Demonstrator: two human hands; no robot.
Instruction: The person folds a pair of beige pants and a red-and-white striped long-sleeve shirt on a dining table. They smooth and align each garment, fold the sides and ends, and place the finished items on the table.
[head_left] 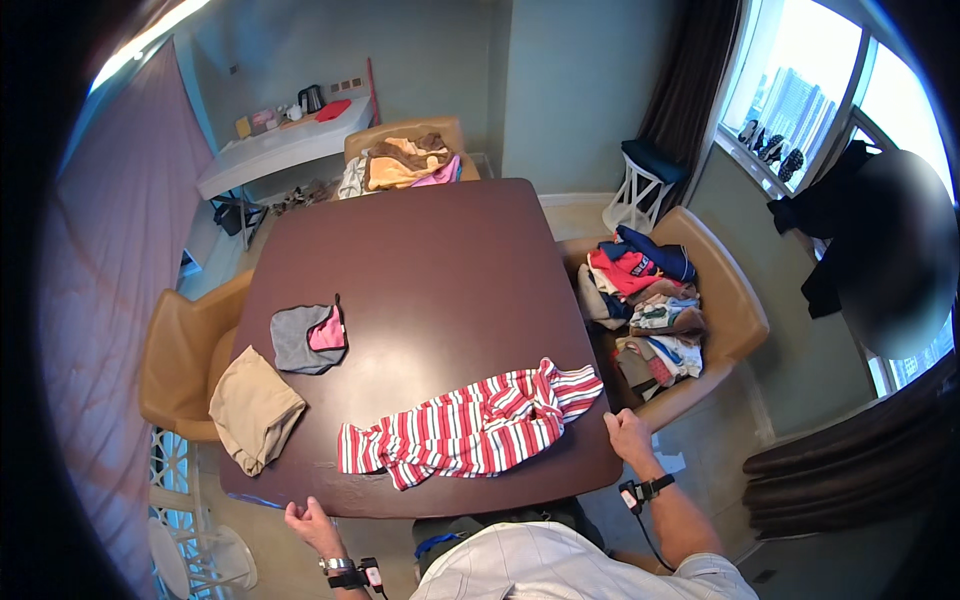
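A red-and-white striped garment [470, 425] lies stretched across the near part of the dark brown table [430, 260], bunched toward its right end. Just beyond that end, my right hand [630, 438] is at the table's right edge, its fingers curled against the rim and touching no cloth. My left hand [312, 525] is at the near edge, left of the garment, with fingers apart and nothing in them. Along the table's left side lie a folded beige garment [255, 410] and, farther off, a folded grey cloth [298, 338] with a pink patch.
A tan chair [735, 310] on the right holds piled folded clothes [650, 300]. Another chair at the far end bears more clothes [405, 162]. An unladen tan chair [180, 365] stands left. Someone in dark clothing [850, 220] is by the window.
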